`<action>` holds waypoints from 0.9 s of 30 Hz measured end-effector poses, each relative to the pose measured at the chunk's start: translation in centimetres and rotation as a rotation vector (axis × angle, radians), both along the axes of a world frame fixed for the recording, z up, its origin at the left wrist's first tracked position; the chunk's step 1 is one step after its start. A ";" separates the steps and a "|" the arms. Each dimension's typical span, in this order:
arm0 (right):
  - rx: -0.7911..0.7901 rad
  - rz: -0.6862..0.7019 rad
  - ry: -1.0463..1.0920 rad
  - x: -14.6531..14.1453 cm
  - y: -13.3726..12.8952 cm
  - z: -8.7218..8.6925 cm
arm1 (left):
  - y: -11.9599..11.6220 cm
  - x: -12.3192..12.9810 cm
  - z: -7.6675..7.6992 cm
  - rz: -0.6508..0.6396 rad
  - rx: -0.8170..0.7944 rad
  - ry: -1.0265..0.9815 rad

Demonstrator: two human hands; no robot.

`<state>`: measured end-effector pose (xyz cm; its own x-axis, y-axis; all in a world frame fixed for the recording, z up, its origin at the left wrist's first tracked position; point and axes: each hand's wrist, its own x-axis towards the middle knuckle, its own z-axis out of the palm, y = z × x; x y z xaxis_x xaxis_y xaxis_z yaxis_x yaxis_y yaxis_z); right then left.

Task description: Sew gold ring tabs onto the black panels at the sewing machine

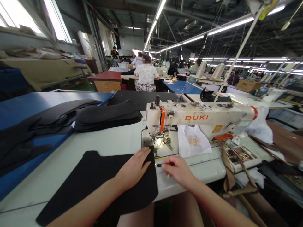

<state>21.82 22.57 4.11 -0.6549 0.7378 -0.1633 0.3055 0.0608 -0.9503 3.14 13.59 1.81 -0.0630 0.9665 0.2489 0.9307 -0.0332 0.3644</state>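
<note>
A large black fabric panel (94, 173) lies on the pale sewing table, and its right part hangs over the front edge. My left hand (133, 167) rests flat on this panel with fingers stretched toward the needle area. Just right of the panel's edge, my right hand (178, 170) pinches a small black tab (159, 165) that has a shiny metal piece at its left end. The white sewing machine (196, 117) stands beyond both hands, its presser foot (154, 138) close ahead of my left fingertips.
Stacked black panels (107, 116) lie at the back left, beside more on a blue table (59, 143). A white bag (193, 140) of small light-coloured pieces sits under the machine arm. A parts tray (241, 157) and brown straps (228, 176) are at the right. People work farther back.
</note>
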 end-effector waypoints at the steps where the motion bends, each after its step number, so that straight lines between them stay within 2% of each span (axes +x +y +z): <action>1: -0.014 0.000 -0.038 -0.4 0.5 0.0 | -0.2 0.0 -0.1 0.000 0.008 0.004; 6: -0.025 0.041 -0.135 -4.3 2.6 0.3 | -0.5 -0.1 -0.2 0.020 0.020 -0.013; 11: -0.021 0.060 -0.240 -7.1 3.5 0.7 | -0.4 -0.2 -0.4 0.038 0.034 -0.034; 20: 0.045 0.117 -0.368 -7.6 4.1 0.8 | 1.5 -0.1 0.8 -0.026 0.130 0.009; 27: 0.071 0.142 -0.400 -7.8 4.3 0.7 | 2.0 -0.1 0.8 -0.082 0.167 0.063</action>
